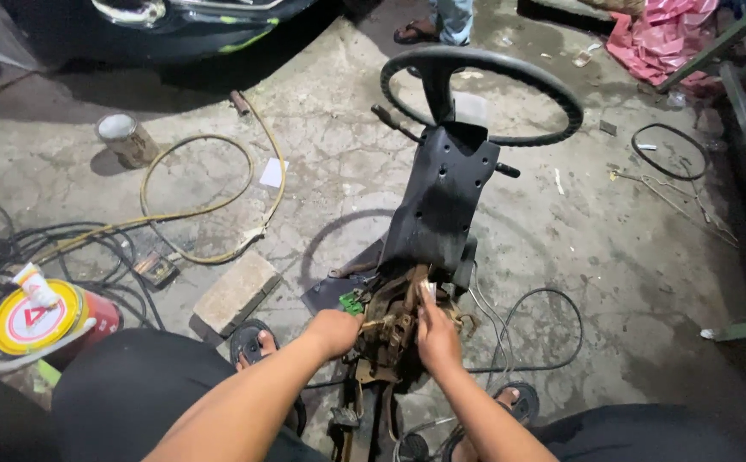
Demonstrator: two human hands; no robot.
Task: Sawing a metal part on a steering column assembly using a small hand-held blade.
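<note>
A steering column assembly lies on the concrete floor between my knees, with a black steering wheel [481, 92] at its far end and a black plastic shroud [439, 204] below it. Its near end is a rusty metal bracket [390, 329] with a green connector [353, 302] and loose wires [527, 334]. My left hand [333, 331] is closed on the bracket's left side. My right hand [435, 335] presses against the bracket's right side, fingers pointing up toward the shroud.
A brick [236, 292] lies left of the column. A yellow hose [206, 201] and black cables [91, 248] coil at left, near a red and yellow tin [44, 321] and a small can [125, 137]. Another person's sandalled foot [420, 32] stands beyond the wheel. A car [176, 21] is at top left.
</note>
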